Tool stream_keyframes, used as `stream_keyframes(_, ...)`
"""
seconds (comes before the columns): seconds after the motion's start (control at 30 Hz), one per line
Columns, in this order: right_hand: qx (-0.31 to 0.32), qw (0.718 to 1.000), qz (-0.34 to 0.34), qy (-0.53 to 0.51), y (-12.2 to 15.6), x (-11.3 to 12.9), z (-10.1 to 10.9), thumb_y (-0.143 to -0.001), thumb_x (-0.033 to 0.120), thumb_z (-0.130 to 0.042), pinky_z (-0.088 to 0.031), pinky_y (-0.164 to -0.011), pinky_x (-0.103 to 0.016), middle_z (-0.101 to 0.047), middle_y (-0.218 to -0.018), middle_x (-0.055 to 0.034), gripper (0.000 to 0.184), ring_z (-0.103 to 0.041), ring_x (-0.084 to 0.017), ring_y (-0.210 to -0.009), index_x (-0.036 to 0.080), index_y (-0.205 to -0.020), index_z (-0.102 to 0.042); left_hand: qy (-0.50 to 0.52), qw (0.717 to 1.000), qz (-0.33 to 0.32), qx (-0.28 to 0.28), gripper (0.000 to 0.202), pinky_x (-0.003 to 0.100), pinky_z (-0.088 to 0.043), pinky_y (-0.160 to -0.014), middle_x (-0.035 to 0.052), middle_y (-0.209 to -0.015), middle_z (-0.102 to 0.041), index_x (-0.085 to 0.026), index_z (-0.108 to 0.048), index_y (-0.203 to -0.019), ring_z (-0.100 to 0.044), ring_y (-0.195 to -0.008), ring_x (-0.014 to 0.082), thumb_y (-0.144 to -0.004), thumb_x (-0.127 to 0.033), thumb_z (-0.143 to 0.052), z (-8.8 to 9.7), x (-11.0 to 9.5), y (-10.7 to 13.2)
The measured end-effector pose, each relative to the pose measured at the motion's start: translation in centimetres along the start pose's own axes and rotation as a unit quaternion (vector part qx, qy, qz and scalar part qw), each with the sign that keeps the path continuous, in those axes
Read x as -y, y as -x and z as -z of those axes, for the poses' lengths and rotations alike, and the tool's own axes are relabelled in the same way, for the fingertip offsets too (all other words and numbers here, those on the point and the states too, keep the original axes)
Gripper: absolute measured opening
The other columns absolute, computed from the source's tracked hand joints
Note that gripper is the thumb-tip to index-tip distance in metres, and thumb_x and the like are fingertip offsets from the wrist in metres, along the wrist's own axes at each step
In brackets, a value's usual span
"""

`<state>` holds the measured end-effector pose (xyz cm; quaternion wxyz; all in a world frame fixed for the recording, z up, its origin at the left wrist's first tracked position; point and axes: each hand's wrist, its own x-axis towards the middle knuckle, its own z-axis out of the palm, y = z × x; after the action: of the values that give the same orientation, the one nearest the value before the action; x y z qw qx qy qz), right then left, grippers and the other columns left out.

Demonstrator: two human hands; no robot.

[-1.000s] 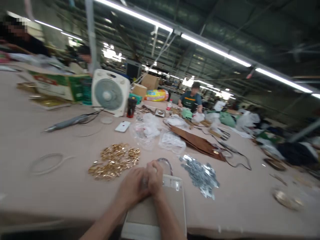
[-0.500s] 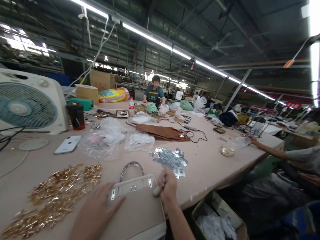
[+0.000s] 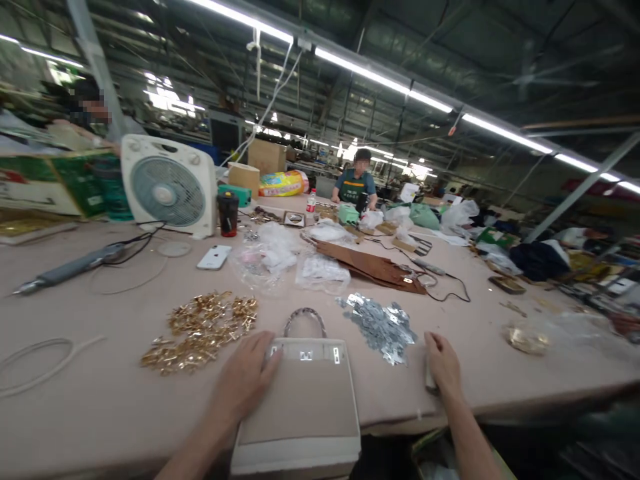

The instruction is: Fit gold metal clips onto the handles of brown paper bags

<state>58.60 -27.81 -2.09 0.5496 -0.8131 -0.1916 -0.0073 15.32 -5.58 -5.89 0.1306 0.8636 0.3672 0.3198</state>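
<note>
A beige handbag [image 3: 300, 400] with a braided loop handle [image 3: 305, 323] lies at the table's front edge, with silvery metal plates along its upper edge. My left hand [image 3: 250, 370] rests on its upper left corner, thumb apart from the fingers. Away to the right, my right hand [image 3: 442, 363] is closed round a short grey tool [image 3: 429, 379]; most of it is hidden by the fist, so its kind is unclear. Between that hand and the bag is a heap of flat silver metal plates [image 3: 383, 327]. Gold metal pieces [image 3: 200, 331] lie in a pile left of the bag.
A box fan [image 3: 170, 190], a dark cup [image 3: 229, 213] and a white phone [image 3: 214, 257] stand or lie at left. A corded tool [image 3: 75, 268] lies beyond them. Brown leather [image 3: 373, 265] and plastic bags [image 3: 323, 272] are behind the heaps. A co-worker [image 3: 356, 183] is across the table.
My right hand has moved right, away from the bag, still gripping the tool. My left hand stays on the bag's upper left corner. The view has swung left.
</note>
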Motion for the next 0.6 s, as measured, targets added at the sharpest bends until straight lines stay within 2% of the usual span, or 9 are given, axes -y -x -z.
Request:
stream_keyframes(0.07, -0.017, 0.998, 0.045, 0.036, -0.2, 0.0, 0.0, -0.070, 0.064, -0.062, -0.037, -0.108, -0.053, -0.067, -0.115, -0.0203, 0.059, -0.053, -0.041, -0.123, 0.014, -0.102, -0.069, -0.001, 1.000, -0.003, -0.020, 0.038, 0.047, -0.050, -0.113, 0.0089, -0.133, -0.069, -0.021, -0.063, -0.132, -0.062, -0.128, 0.0270, -0.104, -0.042, -0.049, 0.0, 0.0, 0.2)
stream_keyframes(0.1, -0.030, 0.995, 0.075, 0.061, 0.0, 0.1, -0.2, -0.073, 0.065, -0.059, -0.033, -0.112, -0.054, -0.066, -0.122, -0.0224, 0.063, -0.049, -0.042, -0.129, 0.013, -0.106, -0.070, -0.001, 1.000, -0.004, -0.031, 0.036, 0.047, -0.050, -0.113, 0.0088, -0.133, -0.069, -0.021, -0.062, -0.132, -0.062, -0.128, 0.0267, -0.104, -0.041, -0.050, -0.1, 0.1, 0.3)
stream_keyframes(0.17, -0.055, 0.983, 0.135, 0.108, 1.2, 0.5, -0.9, -0.081, 0.066, -0.053, -0.036, -0.110, -0.054, -0.065, -0.125, -0.0224, 0.065, -0.053, -0.042, -0.125, 0.012, -0.113, -0.071, -0.001, 0.999, -0.007, -0.051, 0.034, 0.046, -0.050, -0.113, 0.0087, -0.132, -0.069, -0.022, -0.062, -0.131, -0.062, -0.127, 0.0264, -0.104, -0.038, -0.051, -0.1, 0.1, 0.4)
stream_keyframes(0.23, -0.050, 0.981, 0.157, 0.107, 3.6, 1.4, -2.0, -0.087, 0.065, -0.050, -0.045, -0.102, -0.051, -0.069, -0.120, -0.0177, 0.062, -0.063, -0.037, -0.111, 0.015, -0.117, -0.071, 0.002, 0.998, -0.005, -0.064, 0.032, 0.047, -0.051, -0.112, 0.0091, -0.131, -0.069, -0.022, -0.063, -0.130, -0.063, -0.126, 0.0266, -0.104, -0.036, -0.051, 0.2, -0.1, 0.5)
stream_keyframes(0.33, 0.038, 0.989, 0.140, 0.013, 9.0, 3.3, -4.3, -0.091, 0.065, -0.054, -0.052, -0.090, -0.043, -0.075, -0.097, -0.0093, 0.054, -0.070, -0.029, -0.091, 0.020, -0.113, -0.073, 0.024, 0.997, 0.004, -0.075, 0.030, 0.047, -0.052, -0.110, 0.0092, -0.130, -0.070, -0.022, -0.064, -0.128, -0.064, -0.123, 0.0263, -0.104, -0.033, -0.050, 0.9, -0.6, 0.5)
stream_keyframes(0.43, 0.172, 0.973, 0.147, -0.048, 14.0, 4.7, -6.9, -0.089, 0.066, -0.060, -0.055, -0.077, -0.037, -0.073, -0.080, -0.0056, 0.049, -0.070, -0.025, -0.076, 0.022, -0.104, -0.076, 0.073, 0.993, 0.024, -0.093, 0.028, 0.045, -0.051, -0.110, 0.0081, -0.125, -0.072, -0.022, -0.067, -0.123, -0.065, -0.120, 0.0248, -0.104, -0.030, -0.049, 1.8, -0.8, 0.6)
stream_keyframes(0.53, 0.269, 0.952, 0.136, -0.055, 16.8, 4.8, -8.7, -0.080, 0.071, -0.067, -0.058, -0.065, -0.039, -0.071, -0.072, -0.0056, 0.045, -0.069, -0.027, -0.065, 0.029, -0.093, -0.079, 0.137, 0.983, 0.048, -0.114, 0.027, 0.042, -0.050, -0.109, 0.0082, -0.120, -0.074, -0.022, -0.070, -0.118, -0.066, -0.116, 0.0240, -0.103, -0.028, -0.048, 2.6, -0.9, 0.8)
stream_keyframes(0.6, 0.276, 0.952, 0.125, -0.047, 17.5, 4.4, -9.9, -0.069, 0.073, -0.075, -0.058, -0.057, -0.043, -0.071, -0.070, -0.0080, 0.041, -0.071, -0.032, -0.063, 0.036, -0.086, -0.080, 0.178, 0.974, 0.066, -0.127, 0.027, 0.041, -0.052, -0.106, 0.0086, -0.113, -0.076, -0.022, -0.073, -0.112, -0.068, -0.112, 0.0240, -0.102, -0.028, -0.049, 3.2, -1.3, 1.2)
